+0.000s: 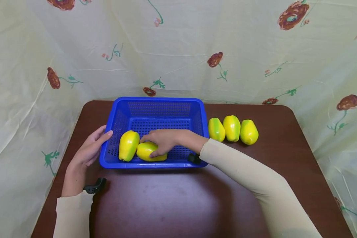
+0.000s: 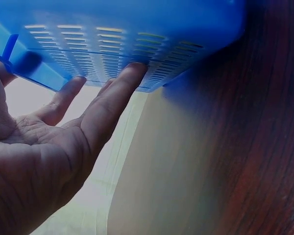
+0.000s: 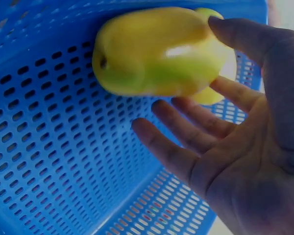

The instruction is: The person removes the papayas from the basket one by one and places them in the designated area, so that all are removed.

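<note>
A blue plastic basket [image 1: 154, 166] with slotted walls stands on the table. My left hand [image 1: 90, 147] holds its left side, thumb on the rim; in the left wrist view the fingers [image 2: 110, 103] touch the outer wall. Inside the basket, my right hand [image 1: 163, 141] is over a yellow-green papaya [image 1: 144, 152] lying on its side. The right wrist view shows thumb and index finger at opposite sides of this papaya [image 3: 152, 54], the other fingers spread below. Another papaya [image 1: 128, 145] lies just left of it, partly hidden behind it in the right wrist view.
Three more papayas [image 1: 232, 128] sit in a row on the brown table [image 1: 166, 201], right of the basket. A flower-patterned curtain [image 1: 178, 49] hangs behind the table and along both sides. A black wrist strap [image 1: 96, 186] is on the left wrist.
</note>
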### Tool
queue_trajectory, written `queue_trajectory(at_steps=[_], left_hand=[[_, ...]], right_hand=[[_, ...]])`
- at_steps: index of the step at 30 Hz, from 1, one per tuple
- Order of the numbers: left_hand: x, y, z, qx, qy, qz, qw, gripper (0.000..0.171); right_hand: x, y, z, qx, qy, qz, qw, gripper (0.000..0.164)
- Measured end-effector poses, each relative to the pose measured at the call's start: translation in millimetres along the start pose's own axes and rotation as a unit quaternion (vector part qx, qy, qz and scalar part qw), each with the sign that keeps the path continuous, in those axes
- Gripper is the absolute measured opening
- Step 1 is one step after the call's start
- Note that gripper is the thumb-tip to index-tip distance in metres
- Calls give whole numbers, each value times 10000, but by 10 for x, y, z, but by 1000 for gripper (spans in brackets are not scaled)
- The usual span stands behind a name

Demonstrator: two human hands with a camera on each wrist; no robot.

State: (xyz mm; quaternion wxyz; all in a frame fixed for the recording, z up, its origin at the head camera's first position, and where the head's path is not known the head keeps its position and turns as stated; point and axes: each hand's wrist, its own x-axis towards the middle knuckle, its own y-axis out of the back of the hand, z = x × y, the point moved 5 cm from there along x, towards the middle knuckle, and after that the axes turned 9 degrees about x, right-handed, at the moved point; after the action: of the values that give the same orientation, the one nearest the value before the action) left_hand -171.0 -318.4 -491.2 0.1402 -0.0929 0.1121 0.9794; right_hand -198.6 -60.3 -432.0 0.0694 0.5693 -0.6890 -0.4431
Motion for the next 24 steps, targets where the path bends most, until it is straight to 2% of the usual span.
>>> queue_trajectory(at_steps=[8,14,24], left_hand=[[-3,7,7,13,63,-18,10000,59],[15,-5,7,-59,-46,-71,9999,57],[5,11,2,-31,12,-26,10000,57]], right_hand=[[7,-23,16,-3,-91,-107,9999,68],[-8,-33,37,215,-49,-146,9996,67],[-105,22,68,161,-31,95,9998,69]])
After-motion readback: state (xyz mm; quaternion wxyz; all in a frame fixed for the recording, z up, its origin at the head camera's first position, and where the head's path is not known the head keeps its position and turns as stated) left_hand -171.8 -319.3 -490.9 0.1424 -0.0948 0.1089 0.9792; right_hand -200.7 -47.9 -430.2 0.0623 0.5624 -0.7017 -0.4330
